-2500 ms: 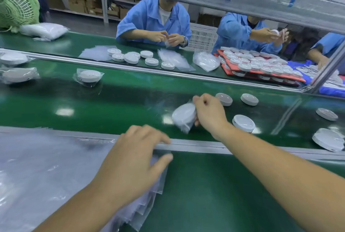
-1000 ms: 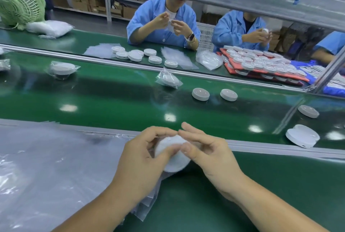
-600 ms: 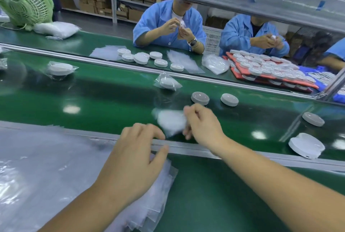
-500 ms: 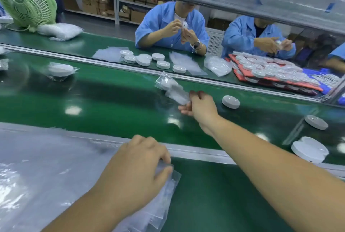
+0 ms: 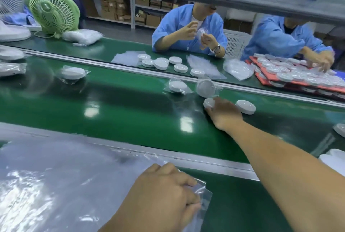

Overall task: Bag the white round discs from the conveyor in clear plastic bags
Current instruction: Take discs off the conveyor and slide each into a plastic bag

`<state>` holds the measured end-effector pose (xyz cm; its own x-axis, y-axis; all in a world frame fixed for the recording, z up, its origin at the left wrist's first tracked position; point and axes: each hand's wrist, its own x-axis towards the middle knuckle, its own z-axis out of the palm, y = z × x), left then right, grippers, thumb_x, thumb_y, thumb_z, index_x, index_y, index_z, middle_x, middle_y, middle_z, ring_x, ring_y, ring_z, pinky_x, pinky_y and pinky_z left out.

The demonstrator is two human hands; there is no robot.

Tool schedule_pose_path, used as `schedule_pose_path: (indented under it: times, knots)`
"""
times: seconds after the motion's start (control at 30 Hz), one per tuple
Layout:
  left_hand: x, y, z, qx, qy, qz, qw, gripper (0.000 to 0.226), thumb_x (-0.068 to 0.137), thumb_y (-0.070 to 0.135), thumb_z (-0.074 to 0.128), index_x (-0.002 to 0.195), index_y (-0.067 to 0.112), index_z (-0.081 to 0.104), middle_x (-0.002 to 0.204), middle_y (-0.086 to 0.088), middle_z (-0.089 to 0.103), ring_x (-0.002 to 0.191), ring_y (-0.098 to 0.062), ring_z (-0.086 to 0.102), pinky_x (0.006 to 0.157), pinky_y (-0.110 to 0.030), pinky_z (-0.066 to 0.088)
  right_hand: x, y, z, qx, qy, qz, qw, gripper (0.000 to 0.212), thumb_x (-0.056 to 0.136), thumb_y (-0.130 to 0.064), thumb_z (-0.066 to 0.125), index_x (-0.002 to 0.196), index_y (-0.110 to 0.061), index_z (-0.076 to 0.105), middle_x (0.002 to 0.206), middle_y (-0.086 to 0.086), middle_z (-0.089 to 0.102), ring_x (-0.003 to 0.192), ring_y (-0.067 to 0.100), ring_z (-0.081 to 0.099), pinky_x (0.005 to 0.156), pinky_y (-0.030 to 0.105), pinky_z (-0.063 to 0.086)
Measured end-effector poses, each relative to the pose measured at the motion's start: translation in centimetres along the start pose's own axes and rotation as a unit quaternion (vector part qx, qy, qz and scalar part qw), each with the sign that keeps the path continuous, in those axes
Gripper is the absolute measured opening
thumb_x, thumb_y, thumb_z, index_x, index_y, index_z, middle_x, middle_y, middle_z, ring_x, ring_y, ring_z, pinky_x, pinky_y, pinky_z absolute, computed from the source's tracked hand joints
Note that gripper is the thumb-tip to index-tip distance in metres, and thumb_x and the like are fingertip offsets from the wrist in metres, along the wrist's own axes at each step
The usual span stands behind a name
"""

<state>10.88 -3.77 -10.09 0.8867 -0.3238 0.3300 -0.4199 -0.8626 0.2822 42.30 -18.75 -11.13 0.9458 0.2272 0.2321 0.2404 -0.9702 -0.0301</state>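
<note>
Centre right, the right hand (image 5: 223,114) grips a white disc (image 5: 208,102); lower centre, the left hand (image 5: 164,194) pinches a clear plastic bag (image 5: 204,193), best peeled off singly.

Own body in view is two arms and nothing more. Left hand (image 5: 162,192) at 6 o'clock of frame: bare, back of the hand showing, knuckle ridges and skin creases sharp. Left forearm (image 5: 130,220) bare, cut off by the bottom edge at about 6 to 7 o'clock. Right hand (image 5: 224,113) near 3 o'clock of centre: bare, fingertips motion-blurred, fine detail lost. Right forearm (image 5: 289,166) bare, looks much wider toward the 4 o'clock corner under the wide lens. Both arms are uncovered from fingers to frame edge.
</note>
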Motion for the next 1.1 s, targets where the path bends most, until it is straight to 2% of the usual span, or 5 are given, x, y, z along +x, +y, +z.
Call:
schedule_pose_path:
  times: [0.17, 0.33, 0.7, 0.93, 1.1]
  knots:
    - [-0.6, 0.0, 0.3, -0.009, 0.022, -0.046, 0.999, 0.023, 0.085, 0.050, 0.056, 0.081, 0.044, 0.077, 0.095, 0.034, 0.067, 0.087, 0.003, 0.059, 0.073, -0.024, 0.055, -4.3, -0.3, -3.0, 0.061, 0.022, -0.071, 0.995, 0.037, 0.106, -0.042, 0.041, 0.118, -0.007, 0.048, 0.072, 0.008, 0.056, 0.070, 0.033, 0.060, 0.057, 0.037, 0.040]
    - [-0.6, -0.3, 0.2, -0.075, 0.073, -0.133, 0.986, 0.033, 0.090, 0.053, 0.046, 0.100, 0.043, 0.076, 0.101, 0.036, 0.065, 0.102, 0.008, 0.053, 0.089, -0.019, 0.049, -16.3, 1.5, -6.4, 0.289, 0.068, -0.204, 0.933, 0.037, 0.106, -0.040, 0.049, 0.140, -0.028, 0.057, 0.111, -0.011, 0.063, 0.097, 0.000, 0.060, 0.083, 0.004, 0.039]
    - [-0.2, 1.8, -0.3, -0.339, 0.080, -0.134, 0.928, 0.014, 0.088, 0.049, 0.071, 0.102, 0.049, 0.075, 0.100, 0.034, 0.070, 0.100, 0.010, 0.065, 0.089, -0.018, 0.053, -26.8, 3.3, -7.8, 0.259, 0.193, -0.389, 0.863, 0.019, 0.101, -0.019, 0.065, 0.111, -0.016, 0.080, 0.121, -0.007, 0.073, 0.108, 0.012, 0.070, 0.089, 0.028, 0.056]
    - [0.0, 3.9, 0.2, -0.345, 0.150, -0.107, 0.921, 0.039, 0.082, 0.041, 0.075, 0.117, 0.052, 0.063, 0.113, 0.030, 0.067, 0.105, 0.005, 0.065, 0.078, -0.012, 0.053, -27.0, 0.7, -8.7, 0.585, 0.029, -0.136, 0.799, 0.032, 0.077, -0.063, 0.079, 0.099, -0.041, 0.080, 0.129, -0.022, 0.068, 0.130, 0.008, 0.060, 0.098, 0.030, 0.054]
    - [0.7, 4.5, 0.8, -0.428, 0.235, -0.178, 0.854, 0.027, 0.082, 0.054, 0.066, 0.108, 0.046, 0.067, 0.104, 0.019, 0.073, 0.094, -0.005, 0.071, 0.070, -0.016, 0.056, -25.5, -0.3, -10.2, 0.624, -0.093, -0.128, 0.765, 0.035, 0.077, -0.043, 0.085, 0.111, -0.043, 0.077, 0.112, -0.009, 0.078, 0.103, 0.014, 0.074, 0.084, 0.029, 0.061]
